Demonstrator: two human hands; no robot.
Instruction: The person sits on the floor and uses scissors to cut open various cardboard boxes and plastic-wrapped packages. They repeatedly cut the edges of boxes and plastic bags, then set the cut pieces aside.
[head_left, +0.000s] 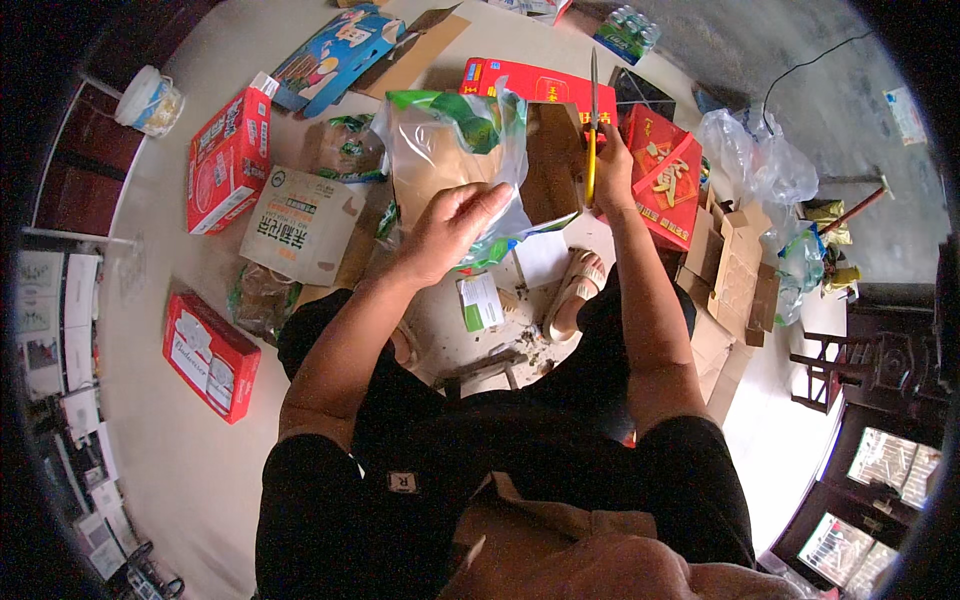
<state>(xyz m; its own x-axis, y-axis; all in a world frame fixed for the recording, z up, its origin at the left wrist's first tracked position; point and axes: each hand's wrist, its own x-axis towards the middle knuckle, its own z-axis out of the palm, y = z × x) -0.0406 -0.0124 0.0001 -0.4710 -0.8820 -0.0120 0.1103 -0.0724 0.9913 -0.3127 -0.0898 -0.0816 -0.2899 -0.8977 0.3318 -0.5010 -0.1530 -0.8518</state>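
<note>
My left hand (469, 225) grips the near edge of a clear plastic wrapper (517, 135) printed with green. Its thumb lies across the film, and most of its fingers are hidden. Inside the wrapper shows a brown cardboard piece (424, 150). My right hand (616, 169) holds a yellow-handled cutting tool (592, 161), its long metal blade pointing away from me. The tool is nearly edge-on, so I cannot tell if it is scissors or a knife. Between the hands a brown cardboard surface (553, 161) stands beside the wrapper.
Red cartons (664, 180) and flattened brown cardboard (739, 262) lie to the right. On the left are a red box (229, 161), a printed carton (304, 225) and a Budweiser box (212, 356). A card (481, 301) and scraps lie between my feet. A white bucket (150, 101) stands far left.
</note>
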